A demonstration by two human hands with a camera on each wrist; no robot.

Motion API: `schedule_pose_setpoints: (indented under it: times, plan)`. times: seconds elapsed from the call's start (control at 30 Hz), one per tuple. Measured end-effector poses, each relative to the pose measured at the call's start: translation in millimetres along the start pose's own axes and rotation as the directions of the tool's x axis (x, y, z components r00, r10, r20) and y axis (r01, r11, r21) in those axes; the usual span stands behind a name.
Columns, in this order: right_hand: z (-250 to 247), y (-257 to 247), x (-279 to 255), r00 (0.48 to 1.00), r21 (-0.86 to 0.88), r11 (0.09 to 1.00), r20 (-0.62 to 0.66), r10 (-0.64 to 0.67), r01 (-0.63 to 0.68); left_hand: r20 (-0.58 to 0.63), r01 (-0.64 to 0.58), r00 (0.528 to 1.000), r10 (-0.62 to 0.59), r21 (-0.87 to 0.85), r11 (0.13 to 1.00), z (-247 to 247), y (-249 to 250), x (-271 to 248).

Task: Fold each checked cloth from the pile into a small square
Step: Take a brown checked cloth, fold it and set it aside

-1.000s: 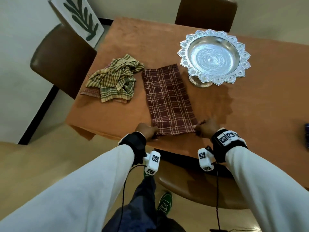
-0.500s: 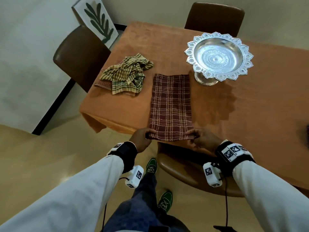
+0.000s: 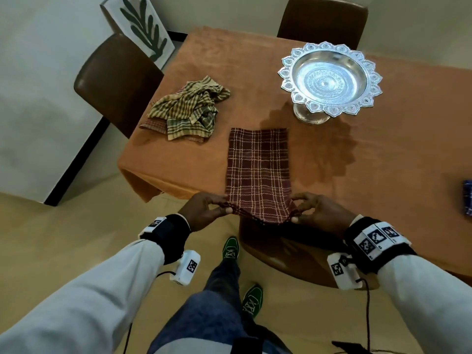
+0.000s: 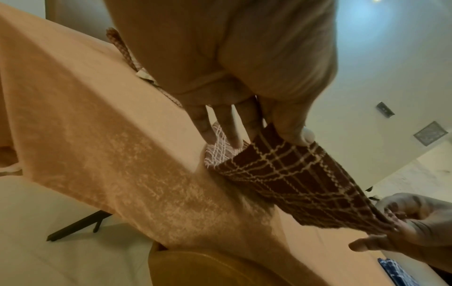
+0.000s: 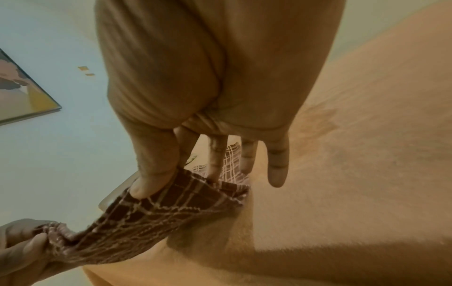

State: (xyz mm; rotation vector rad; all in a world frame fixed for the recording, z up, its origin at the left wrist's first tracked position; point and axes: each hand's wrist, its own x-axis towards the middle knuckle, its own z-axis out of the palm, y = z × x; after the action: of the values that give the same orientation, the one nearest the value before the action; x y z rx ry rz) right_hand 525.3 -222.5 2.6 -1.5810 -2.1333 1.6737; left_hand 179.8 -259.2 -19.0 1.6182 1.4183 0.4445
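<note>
A maroon checked cloth (image 3: 258, 169) lies as a long strip on the orange table (image 3: 383, 180), its near end lifted off the front edge. My left hand (image 3: 204, 213) pinches the near left corner of the maroon checked cloth (image 4: 293, 174) between thumb and fingers. My right hand (image 3: 316, 213) pinches the near right corner of the maroon checked cloth (image 5: 171, 203) the same way. A crumpled pile of yellow-green checked cloths (image 3: 190, 108) sits at the table's left.
A silver pedestal bowl (image 3: 332, 77) stands at the back right of the cloth. Brown chairs stand at the left (image 3: 115, 80), the far side (image 3: 321, 21) and just under the near edge (image 3: 293, 259). A blue cloth (image 3: 467, 198) shows at the right edge.
Both hands have raised the cloth's near end off the table edge and drawn it toward me; the view has also shifted, with the table now further up and right.
</note>
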Motion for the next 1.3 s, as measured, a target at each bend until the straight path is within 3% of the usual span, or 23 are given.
schedule_pose_setpoints:
  times: [0.1, 0.2, 0.37, 0.47, 0.6, 0.73, 0.97, 1.3]
  plan:
    - [-11.1, -5.8, 13.2, 0.999, -0.013, 0.999, -0.037, -0.033, 0.033, -0.038, -0.049, 0.998, 0.046, -0.076, 0.996, -14.3, 6.9, 21.0]
    - [-27.1, -5.9, 47.1, 0.976, 0.121, 0.993, -0.218, 0.018, 0.009, -0.193, -0.004, 0.981, -0.019, -0.122, 0.993, -27.7, 2.6, 66.1]
    - [-48.7, -2.8, 121.2, 0.868, 0.413, 0.904, -0.482, 0.118, 0.106, -0.242, 0.105, 0.956, -0.169, -0.255, 0.961, -38.2, -0.2, 150.6]
    - [-66.0, -5.0, 165.4, 0.801, 0.430, 0.898, -0.567, 0.192, 0.089, -0.258, 0.145, 0.940, -0.224, -0.292, 0.945, -40.7, -5.5, 199.4]
    - [-85.6, 2.7, 210.9, 0.740, 0.346, 0.938, -0.625, 0.250, -0.025, -0.268, 0.204, 0.929, -0.256, -0.206, 0.957, -41.7, -28.4, 252.0]
    - [-90.1, 14.2, 237.2, 0.752, 0.256, 0.950, -0.586, 0.301, -0.180, -0.309, 0.236, 0.915, -0.261, -0.116, 0.965, -42.1, -47.9, 274.8]
    - [-88.5, 19.7, 253.3, 0.680, 0.287, 0.931, -0.639, 0.361, -0.224, -0.408, 0.270, 0.871, -0.275, -0.071, 0.960, -35.8, -57.7, 285.2]
    - [-90.0, 15.8, 266.1, 0.663, 0.142, 0.919, -0.653, 0.366, -0.367, -0.452, 0.348, 0.849, -0.275, 0.086, 0.933, -35.6, -54.5, 283.7]
